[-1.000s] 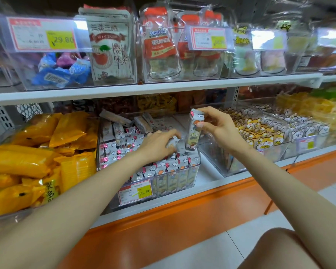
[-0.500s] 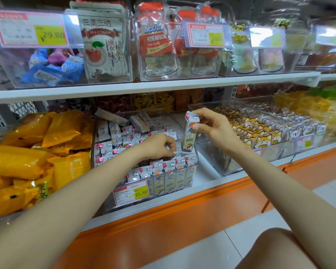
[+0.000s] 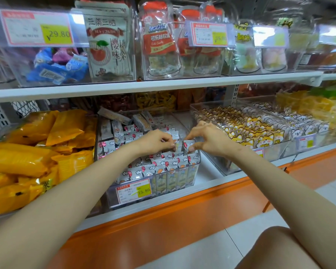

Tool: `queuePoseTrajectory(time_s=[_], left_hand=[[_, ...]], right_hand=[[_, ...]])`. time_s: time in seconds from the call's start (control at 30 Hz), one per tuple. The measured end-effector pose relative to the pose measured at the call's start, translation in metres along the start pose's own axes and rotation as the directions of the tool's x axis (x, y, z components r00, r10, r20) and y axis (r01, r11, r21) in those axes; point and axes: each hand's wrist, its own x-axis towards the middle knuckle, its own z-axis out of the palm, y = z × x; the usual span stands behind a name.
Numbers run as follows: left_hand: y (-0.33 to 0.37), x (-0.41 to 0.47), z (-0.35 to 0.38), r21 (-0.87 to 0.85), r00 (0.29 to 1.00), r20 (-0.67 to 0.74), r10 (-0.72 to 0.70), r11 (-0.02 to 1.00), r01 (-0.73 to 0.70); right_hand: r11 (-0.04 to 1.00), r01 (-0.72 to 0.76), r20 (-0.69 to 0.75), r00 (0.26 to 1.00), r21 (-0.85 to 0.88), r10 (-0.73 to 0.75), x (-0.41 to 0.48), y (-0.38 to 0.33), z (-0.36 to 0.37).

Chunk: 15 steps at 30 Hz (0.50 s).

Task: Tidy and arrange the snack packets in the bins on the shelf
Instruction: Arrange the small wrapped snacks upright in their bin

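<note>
Price tag (image 3: 133,191) reads 15.80; orange plinth (image 3: 163,230) meets tiled floor (image 3: 198,255).

**Fingertips lost among the packets**

In the middle bin (image 3: 199,164), the left hand (image 3: 155,141) buries its fingertips among the snack packets (image 3: 163,166), so a grip cannot be told. The right hand (image 3: 208,136) covers most of its pinched packet (image 3: 187,145). The small print of the price tag (image 3: 133,191) on the bin's front is unreadable. Left of the bin, the frame edge cuts off the yellow packets (image 3: 17,162).

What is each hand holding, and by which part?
The right hand pinches a small white snack packet near its top end. The left hand curls onto packets in the bin; a grip there cannot be told.
</note>
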Motion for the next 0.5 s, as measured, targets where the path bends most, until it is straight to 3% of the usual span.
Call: queuePoseTrajectory(time_s=[0.23,0.33,0.4,0.5], left_hand=[[-0.008,-0.001,-0.004,-0.067,0.943,-0.334,-0.004,0.998,-0.019],[-0.008,-0.004,-0.01,-0.105,0.934,-0.355,0.031,0.992,-0.073],[-0.008,-0.008,-0.013,-0.113,0.94,-0.337,0.046,0.99,-0.089],[-0.012,-0.015,-0.017,-0.151,0.95,-0.304,0.072,0.981,-0.123]], right_hand=[[0.964,0.127,0.122,0.987,-0.234,-0.101,0.005,-0.007,0.005],[0.931,0.162,0.182,0.978,-0.326,-0.106,0.009,-0.006,0.01],[0.934,0.146,0.125,0.986,-0.327,-0.11,0.01,-0.006,0.009],[0.992,0.043,-0.161,0.985,-0.115,-0.062,0.008,-0.005,0.004]])
